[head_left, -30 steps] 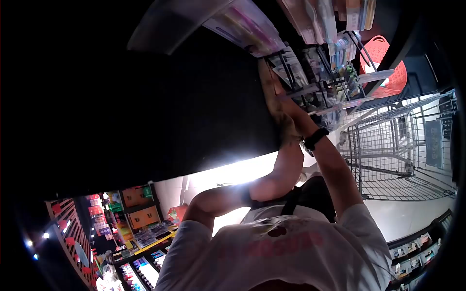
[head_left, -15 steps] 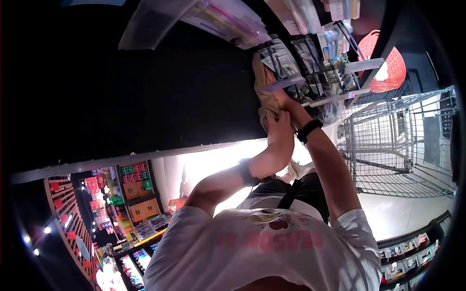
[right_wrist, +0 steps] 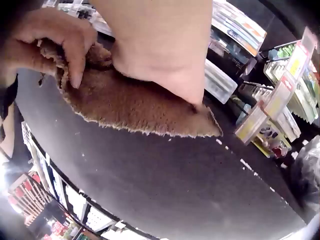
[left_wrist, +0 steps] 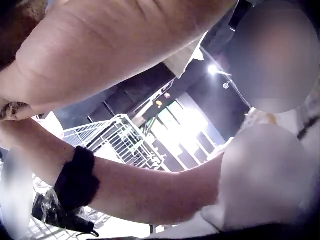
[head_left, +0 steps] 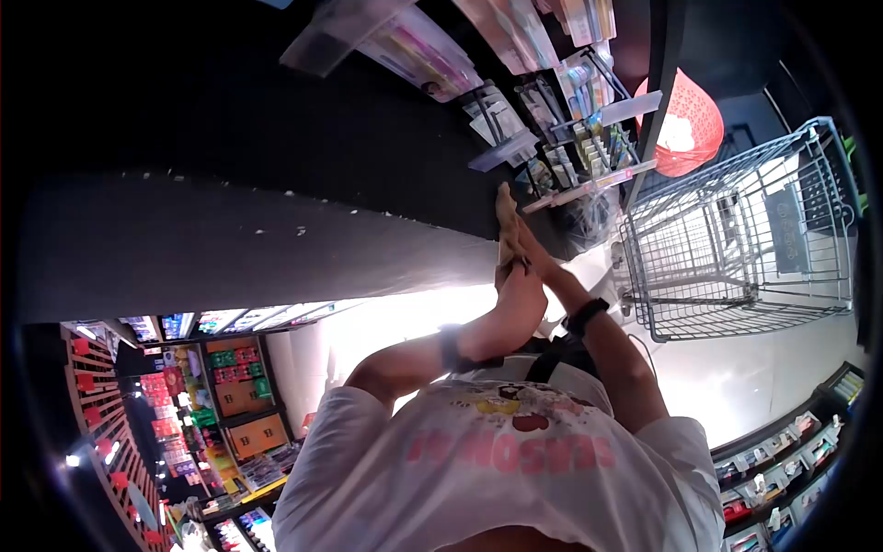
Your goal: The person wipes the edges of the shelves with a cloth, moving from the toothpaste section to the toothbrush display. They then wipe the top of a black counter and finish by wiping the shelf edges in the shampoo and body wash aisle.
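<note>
A brown cloth with a frayed edge lies along the dark shelf's edge in the head view. My left hand grips the near end of this cloth; in the right wrist view its curled fingers pinch a bunched corner. Stretched out along the cloth, my right hand presses on it, its fingertips hidden. The right wrist view shows the cloth spread under the palm, close over the dark surface. In the left wrist view a hand fills the top, and the right wrist's black band shows below.
Hooks with packaged goods hang just beyond the hands. A red basket and a metal shopping cart stand to the right. White specks dot the dark shelf. Stocked shelves line the left.
Both hands and the cloth have come back from the hanging goods toward the body. The left hand has gathered the cloth's near end. The head view has shifted, showing more of the shelf's front face.
</note>
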Motion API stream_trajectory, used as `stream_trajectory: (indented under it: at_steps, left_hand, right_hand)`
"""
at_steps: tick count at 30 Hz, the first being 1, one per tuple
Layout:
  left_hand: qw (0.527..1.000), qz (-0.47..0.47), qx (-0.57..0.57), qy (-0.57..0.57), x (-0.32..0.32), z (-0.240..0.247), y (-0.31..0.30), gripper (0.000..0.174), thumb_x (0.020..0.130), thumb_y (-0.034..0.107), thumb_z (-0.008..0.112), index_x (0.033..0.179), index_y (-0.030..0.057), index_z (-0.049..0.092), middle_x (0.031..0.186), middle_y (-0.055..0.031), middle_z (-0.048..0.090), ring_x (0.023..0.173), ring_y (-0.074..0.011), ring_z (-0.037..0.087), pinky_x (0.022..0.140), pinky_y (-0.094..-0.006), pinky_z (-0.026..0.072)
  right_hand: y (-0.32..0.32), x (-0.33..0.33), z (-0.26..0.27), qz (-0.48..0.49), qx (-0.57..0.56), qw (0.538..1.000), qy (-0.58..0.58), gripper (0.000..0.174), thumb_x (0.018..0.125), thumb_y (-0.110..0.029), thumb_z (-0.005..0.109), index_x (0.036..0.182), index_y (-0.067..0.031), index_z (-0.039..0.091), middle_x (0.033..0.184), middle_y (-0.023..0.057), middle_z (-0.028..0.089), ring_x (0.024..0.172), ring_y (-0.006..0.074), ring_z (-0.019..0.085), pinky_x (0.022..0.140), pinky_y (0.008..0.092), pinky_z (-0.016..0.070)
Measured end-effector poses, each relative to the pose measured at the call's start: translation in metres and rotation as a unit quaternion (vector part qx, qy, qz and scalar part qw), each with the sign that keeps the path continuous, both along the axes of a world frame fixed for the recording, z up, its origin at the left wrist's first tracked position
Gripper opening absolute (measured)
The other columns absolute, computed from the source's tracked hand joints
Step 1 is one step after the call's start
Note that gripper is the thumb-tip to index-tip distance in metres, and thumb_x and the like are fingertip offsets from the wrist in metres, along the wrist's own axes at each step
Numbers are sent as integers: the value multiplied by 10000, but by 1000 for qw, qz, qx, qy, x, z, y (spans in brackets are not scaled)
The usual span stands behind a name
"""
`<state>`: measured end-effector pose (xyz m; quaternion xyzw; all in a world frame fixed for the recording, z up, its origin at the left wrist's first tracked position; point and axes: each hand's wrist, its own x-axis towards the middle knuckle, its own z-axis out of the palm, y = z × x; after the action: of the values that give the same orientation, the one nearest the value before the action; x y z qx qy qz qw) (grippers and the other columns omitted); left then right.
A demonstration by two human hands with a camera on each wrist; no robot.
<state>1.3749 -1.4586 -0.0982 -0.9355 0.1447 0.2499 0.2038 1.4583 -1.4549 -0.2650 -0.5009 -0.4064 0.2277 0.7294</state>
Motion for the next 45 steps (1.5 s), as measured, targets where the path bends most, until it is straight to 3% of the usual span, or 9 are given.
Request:
stream_trajectory:
  at_steps: [9, 11, 15, 16, 19, 23, 28, 35, 45]
  left_hand:
    - [984, 159, -71, -50, -61, 64, 23, 169, 680, 145, 617, 832, 70, 623, 835, -72, 616, 889, -179, 572, 757, -314, 399]
    - [970, 160, -47, -176, -79, 83, 38, 229, 702, 183, 634, 897, 72, 589, 875, -51, 601, 881, -186, 569, 762, -318, 395]
    - [867, 110, -110, -473, -120, 124, 68, 294, 743, 309, 622, 953, 120, 538, 942, -32, 519, 831, -190, 518, 699, -344, 381]
    - [851, 136, -126, -492, -127, 139, 74, 299, 753, 303, 620, 969, 113, 540, 949, -49, 509, 827, -204, 507, 700, -350, 378]
    - [792, 150, -120, -579, -133, 152, 103, 337, 764, 290, 620, 1031, 100, 542, 966, -82, 498, 836, -230, 489, 708, -364, 375]
    - [714, 161, -65, -678, -120, 119, 140, 448, 764, 273, 624, 1172, 118, 525, 1052, -115, 498, 911, -265, 475, 749, -404, 377]
    - [675, 198, -108, -703, -116, 84, 148, 572, 797, 350, 574, 1309, 132, 442, 1357, -217, 316, 1258, -385, 307, 1021, -556, 236]
    - [623, 344, -175, -680, -139, 109, 140, 664, 828, 316, 552, 1385, 51, 304, 1435, -311, 110, 1324, -490, 124, 1024, -618, 146]
    - [606, 307, -169, -715, -149, 105, 192, 663, 856, 323, 531, 1399, 51, 265, 1436, -340, 15, 1319, -529, 47, 1021, -622, 150]
  right_hand:
    - [17, -31, 89, -93, -38, 995, -14, 879, 701, -326, 682, 1365, 27, 225, 1346, 213, 296, 1241, 359, 309, 1042, 386, 239]
    - [18, -36, 139, -125, 16, 990, -58, 830, 760, -210, 670, 1380, -28, 147, 1234, 121, 381, 1116, 231, 417, 946, 359, 366]
    - [20, -47, 227, -268, 50, 939, -209, 771, 817, -224, 630, 1388, 5, 165, 1343, 164, 306, 1237, 258, 322, 1036, 392, 256]
    - [22, -53, 254, -328, 59, 898, -286, 732, 802, -246, 658, 1350, 38, 266, 1404, 272, 216, 1295, 421, 239, 1037, 442, 223]
    - [36, -74, 285, -400, 1, 856, -327, 701, 827, -234, 618, 1362, 41, 259, 1433, 317, 101, 1328, 483, 95, 1049, 494, 166]
    - [55, -86, 256, -406, -79, 783, -465, 659, 874, -249, 527, 1390, 26, 224, 1425, 353, 35, 1334, 503, 29, 1048, 572, 103]
    - [65, -115, 243, -342, -133, 817, -446, 565, 881, -258, 494, 1346, 15, 324, 1384, 351, 140, 1264, 525, 173, 1029, 566, 147]
    - [46, -111, 261, -445, -141, 720, -513, 509, 832, -214, 509, 1313, -72, 425, 1356, 260, 302, 1235, 396, 309, 948, 519, 249]
    - [77, -125, 262, -377, -121, 733, -552, 594, 848, -223, 529, 1368, -39, 308, 1360, 345, 168, 1216, 551, 226, 963, 604, 269]
